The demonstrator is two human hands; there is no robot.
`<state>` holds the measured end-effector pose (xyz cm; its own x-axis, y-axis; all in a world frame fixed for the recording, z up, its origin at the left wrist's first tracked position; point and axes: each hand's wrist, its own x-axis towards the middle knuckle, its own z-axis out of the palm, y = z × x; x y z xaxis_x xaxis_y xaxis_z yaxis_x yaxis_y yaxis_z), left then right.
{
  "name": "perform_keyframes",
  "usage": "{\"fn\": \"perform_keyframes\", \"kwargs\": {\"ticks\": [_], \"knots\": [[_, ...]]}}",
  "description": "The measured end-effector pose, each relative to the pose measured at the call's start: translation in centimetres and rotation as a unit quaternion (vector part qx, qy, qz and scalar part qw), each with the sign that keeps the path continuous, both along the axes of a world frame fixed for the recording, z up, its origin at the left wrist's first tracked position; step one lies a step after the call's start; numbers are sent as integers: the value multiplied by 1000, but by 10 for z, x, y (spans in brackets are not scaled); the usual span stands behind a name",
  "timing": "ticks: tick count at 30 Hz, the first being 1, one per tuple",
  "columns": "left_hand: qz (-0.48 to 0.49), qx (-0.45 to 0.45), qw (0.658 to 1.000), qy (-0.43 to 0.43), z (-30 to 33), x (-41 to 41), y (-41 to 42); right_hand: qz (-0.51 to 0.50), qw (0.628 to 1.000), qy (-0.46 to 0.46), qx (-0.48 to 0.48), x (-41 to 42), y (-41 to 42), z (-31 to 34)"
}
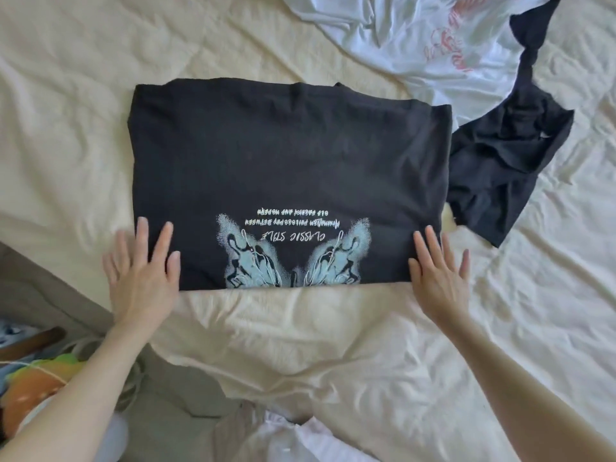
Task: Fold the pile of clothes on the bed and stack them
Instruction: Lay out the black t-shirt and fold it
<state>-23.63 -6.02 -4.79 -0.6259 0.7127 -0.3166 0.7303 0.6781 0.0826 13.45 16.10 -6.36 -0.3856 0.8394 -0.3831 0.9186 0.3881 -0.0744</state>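
Black tee (pixel 286 168) folded into a rough rectangle, flat on the bed (pixel 66 95), both hands on its near corners.

Tee: matte black knit, soft creases, far edge slightly uneven; pale blue butterfly print with upside-down white lettering ("CLASSIC STYLE") along the near fold. Left hand (pixel 143 275) flat, fingers straight and spread, pressing near-left corner, partly on the cover. Right hand (pixel 436 275) same, fingers straight, on near-right corner. Neither grips anything. Bed cover: cream, quilted, heavily wrinkled, bunched toward the near edge. Crumpled black garment (pixel 500 161) just beside the tee's right edge, unfolded. White shirt (pixel 416 38) with red-pink print, loose and rumpled, far right, well apart from the hands. Lower left, off the bed: orange and green item (pixel 36 385), blurred, can't identify.
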Motion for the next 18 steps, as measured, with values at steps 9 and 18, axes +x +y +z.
{"fn": "perform_keyframes", "kwargs": {"ticks": [9,18], "knots": [[696,254,552,-383,11,28,9,-674,602,340,-260,-9,2,14],[645,360,526,-421,42,39,-14,-749,421,436,-270,9,-21,28]]}}
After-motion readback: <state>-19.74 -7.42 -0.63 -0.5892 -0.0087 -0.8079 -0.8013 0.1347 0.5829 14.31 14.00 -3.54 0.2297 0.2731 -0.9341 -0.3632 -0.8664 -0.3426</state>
